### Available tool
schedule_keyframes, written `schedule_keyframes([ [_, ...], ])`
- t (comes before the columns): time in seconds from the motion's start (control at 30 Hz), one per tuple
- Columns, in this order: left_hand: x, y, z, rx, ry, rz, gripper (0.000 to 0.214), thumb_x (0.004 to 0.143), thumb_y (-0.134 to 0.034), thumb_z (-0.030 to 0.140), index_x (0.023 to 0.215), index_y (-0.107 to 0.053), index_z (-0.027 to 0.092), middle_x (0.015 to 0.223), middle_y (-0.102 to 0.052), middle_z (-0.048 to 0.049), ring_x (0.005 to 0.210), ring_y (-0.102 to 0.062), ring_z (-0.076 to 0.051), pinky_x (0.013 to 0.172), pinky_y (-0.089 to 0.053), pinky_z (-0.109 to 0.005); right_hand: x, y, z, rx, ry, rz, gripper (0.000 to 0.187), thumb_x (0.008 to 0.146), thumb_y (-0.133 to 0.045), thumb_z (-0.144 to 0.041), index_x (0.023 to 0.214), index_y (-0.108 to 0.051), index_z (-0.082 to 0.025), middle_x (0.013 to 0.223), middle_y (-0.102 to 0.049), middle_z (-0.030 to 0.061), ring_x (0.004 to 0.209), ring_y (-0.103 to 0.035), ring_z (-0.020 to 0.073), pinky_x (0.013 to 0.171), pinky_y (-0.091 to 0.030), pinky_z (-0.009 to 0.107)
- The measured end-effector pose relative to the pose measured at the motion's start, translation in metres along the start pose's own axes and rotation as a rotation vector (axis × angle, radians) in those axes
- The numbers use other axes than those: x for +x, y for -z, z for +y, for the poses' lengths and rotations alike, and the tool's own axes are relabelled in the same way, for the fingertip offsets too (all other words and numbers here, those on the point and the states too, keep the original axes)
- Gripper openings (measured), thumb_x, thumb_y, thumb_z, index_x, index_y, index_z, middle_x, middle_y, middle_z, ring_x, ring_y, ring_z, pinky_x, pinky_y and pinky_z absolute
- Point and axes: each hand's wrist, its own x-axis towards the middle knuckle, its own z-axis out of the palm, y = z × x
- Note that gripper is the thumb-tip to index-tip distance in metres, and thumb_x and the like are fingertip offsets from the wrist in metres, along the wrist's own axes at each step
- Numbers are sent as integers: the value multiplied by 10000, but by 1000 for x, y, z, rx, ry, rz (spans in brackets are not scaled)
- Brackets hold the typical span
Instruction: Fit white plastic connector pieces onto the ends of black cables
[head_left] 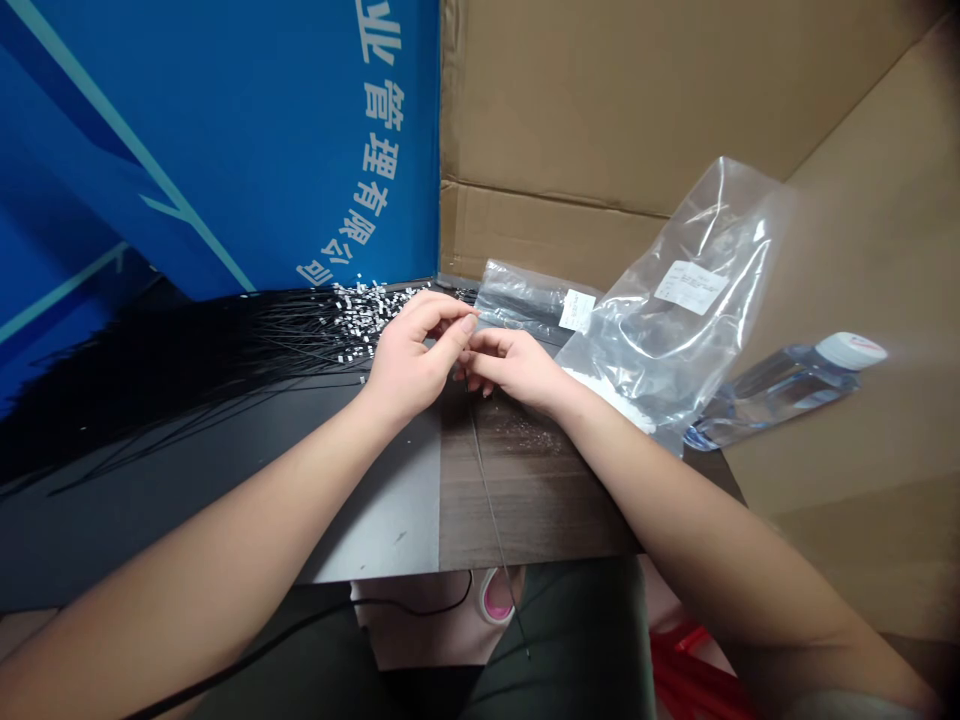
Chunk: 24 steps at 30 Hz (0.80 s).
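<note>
My left hand (411, 352) and my right hand (516, 366) meet over the middle of the dark table (390, 510), fingertips pinched together. Between them they hold the top end of one thin black cable (491, 500), which runs down across the table and hangs past its front edge. Whatever small piece sits at the pinch is hidden by my fingers. Just behind my left hand lies a big sheaf of black cables (187, 360) with small white tips (360, 310) fanned toward the hands.
A large clear plastic bag (675, 320) with white contents lies at the right, a smaller labelled bag (532, 300) behind my hands. A water bottle (787, 385) lies on its side. A blue board (225, 140) and cardboard walls (600, 100) enclose the table.
</note>
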Motion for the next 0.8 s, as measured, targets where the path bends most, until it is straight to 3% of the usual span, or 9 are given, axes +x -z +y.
schedule_keyframes([
  [0.13, 1, 0, -6, -23, 7, 19, 130, 972, -723, 330, 986, -796, 224, 1046, -745, -61, 1002, -671, -201, 907, -523, -326, 0, 0, 1, 43, 86, 102, 366, 870, -811, -546, 886, -718, -193, 812, -736, 17, 699, -674, 135, 619, -541, 255],
  [0.27, 1, -2, -9, -83, 113, 17, 176, 941, -757, 378, 967, -801, 209, 1030, -759, -59, 954, -686, -194, 878, -531, -317, 0, 0, -1, 85, 137, 144, 375, 839, -837, -553, 860, -715, -198, 756, -711, 2, 692, -666, 141, 637, -546, 272],
  [0.5, 2, -5, -17, -305, 326, 52, 274, 837, -851, 437, 961, -814, 195, 994, -791, -63, 886, -685, -183, 840, -536, -313, 1, -2, 2, 87, 105, 147, 392, 815, -849, -551, 906, -703, -198, 815, -729, 10, 703, -671, 137, 626, -546, 265],
  [0.8, 4, -7, -19, -491, 489, 25, 239, 743, -911, 369, 889, -830, 198, 881, -766, -43, 725, -627, -142, 711, -529, -293, 0, -4, -1, 47, 78, 147, 296, 840, -816, -459, 863, -691, -192, 771, -713, 2, 650, -634, 117, 612, -536, 258],
])
